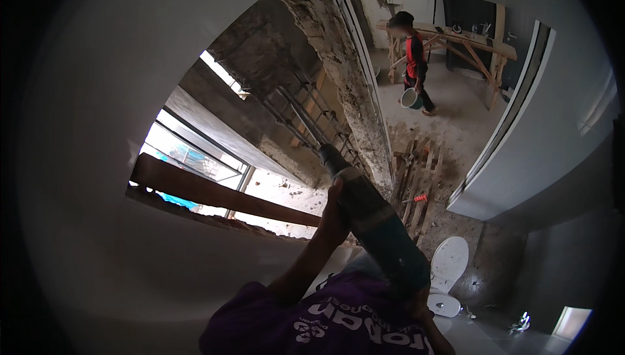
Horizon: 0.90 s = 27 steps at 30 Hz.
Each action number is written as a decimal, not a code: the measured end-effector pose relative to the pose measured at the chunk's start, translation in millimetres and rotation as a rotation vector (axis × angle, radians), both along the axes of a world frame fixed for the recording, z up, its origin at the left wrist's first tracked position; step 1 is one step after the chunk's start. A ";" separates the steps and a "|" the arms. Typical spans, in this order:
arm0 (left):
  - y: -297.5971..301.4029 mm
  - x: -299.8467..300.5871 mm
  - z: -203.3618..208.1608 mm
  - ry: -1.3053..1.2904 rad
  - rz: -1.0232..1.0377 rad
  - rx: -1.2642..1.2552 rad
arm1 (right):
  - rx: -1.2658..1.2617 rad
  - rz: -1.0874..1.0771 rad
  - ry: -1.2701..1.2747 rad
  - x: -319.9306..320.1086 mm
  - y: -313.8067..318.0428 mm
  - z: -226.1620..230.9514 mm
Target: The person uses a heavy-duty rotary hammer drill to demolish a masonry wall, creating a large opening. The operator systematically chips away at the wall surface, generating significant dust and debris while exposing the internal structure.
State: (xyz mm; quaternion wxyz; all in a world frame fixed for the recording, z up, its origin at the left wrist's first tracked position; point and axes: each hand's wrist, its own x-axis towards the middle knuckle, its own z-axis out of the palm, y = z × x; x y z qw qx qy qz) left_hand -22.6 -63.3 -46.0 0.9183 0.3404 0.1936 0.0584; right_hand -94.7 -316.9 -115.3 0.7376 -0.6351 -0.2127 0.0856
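A long teal and black demolition hammer (pixel 385 241) slants up and away from my chest. My left hand (pixel 334 217) is closed round its front part from the left side. At the rear end, low in the view, my right hand (pixel 420 301) grips the tool; most of its fingers are hidden behind the body. From the black nose a metal chisel bit (pixel 301 115) reaches up toward a rough concrete mass (pixel 250 52). Bare steel bars (pixel 278 118) run beside the bit. Whether its tip touches the concrete cannot be made out.
A broken wall edge (pixel 342 72) stands just right of the bars. Beyond it a person (pixel 415 62) carries a bucket (pixel 411 98) near a wooden trestle (pixel 449 35). Wooden slats (pixel 422 182) lie on the floor, near a white toilet (pixel 449 262). A wooden beam (pixel 221 193) crosses the opening at left.
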 end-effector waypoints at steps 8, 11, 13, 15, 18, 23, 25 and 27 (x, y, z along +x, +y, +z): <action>19.2 -12.9 46.1 -0.163 -0.030 0.007 | 0.055 0.125 -0.072 -1.8 37.8 72.6; 27.2 -10.1 57.2 -0.199 -0.042 0.057 | 0.101 0.122 -0.091 -3.2 53.2 78.0; 36.8 -9.2 60.7 -0.182 -0.023 0.096 | 0.111 0.143 -0.075 -5.4 63.1 84.4; 52.5 -8.2 53.1 -0.212 -0.059 0.095 | 0.106 0.178 -0.035 -7.8 73.4 86.1; 64.5 -7.7 44.9 -0.249 -0.061 0.106 | -0.062 0.151 -0.143 -9.7 80.8 92.1; 86.1 -5.8 34.0 -0.251 -0.077 0.073 | -0.122 0.153 -0.227 -17.9 96.7 94.0; 90.2 -3.9 35.7 -0.233 -0.102 0.062 | -0.090 0.161 -0.229 -12.7 100.8 91.8; 83.1 2.4 43.5 -0.223 -0.057 0.103 | -0.058 0.156 -0.217 -4.3 102.4 91.2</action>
